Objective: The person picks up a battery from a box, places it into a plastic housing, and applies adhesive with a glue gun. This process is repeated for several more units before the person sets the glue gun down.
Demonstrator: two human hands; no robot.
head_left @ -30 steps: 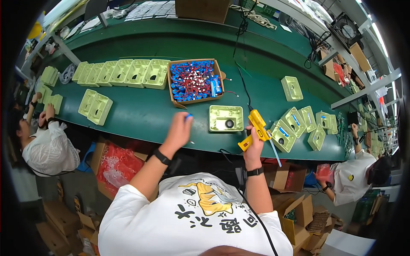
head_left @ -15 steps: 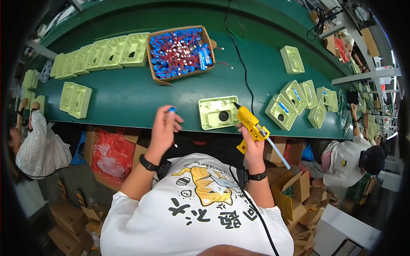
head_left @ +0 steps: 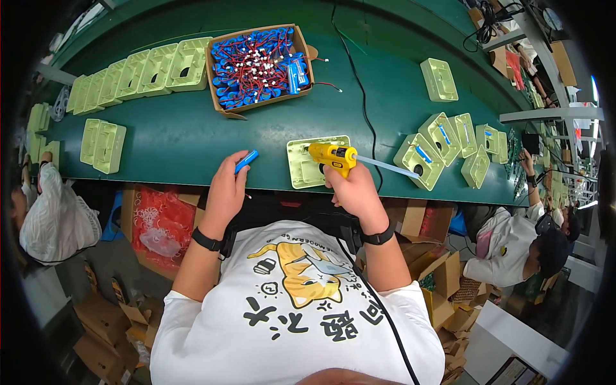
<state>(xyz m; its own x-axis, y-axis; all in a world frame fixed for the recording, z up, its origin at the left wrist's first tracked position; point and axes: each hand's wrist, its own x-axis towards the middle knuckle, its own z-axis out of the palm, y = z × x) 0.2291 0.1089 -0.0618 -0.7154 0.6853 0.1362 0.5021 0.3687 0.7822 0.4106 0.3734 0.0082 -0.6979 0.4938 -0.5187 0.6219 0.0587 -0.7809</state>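
Note:
My right hand is wrapped round the handle of a yellow hot glue gun, a long pale glue stick jutting from its back. Its nozzle points down into a pale green plastic housing at the bench's near edge; the gun and hand cover part of the housing. Whether the nozzle touches the plastic, I cannot tell. Left of the housing, my left hand pinches a small blue cylindrical battery between thumb and fingers. A wire end shows below that hand.
A cardboard box full of blue batteries with red leads stands at the back. Green housings line up left of it; others, several with blue batteries inside, sit to the right. A black cable crosses the bench. Co-workers sit at both sides.
My right hand has swung the glue gun left and over the housing, its nozzle now inside. My left hand has turned, showing more of the battery. The whole view has shifted slightly.

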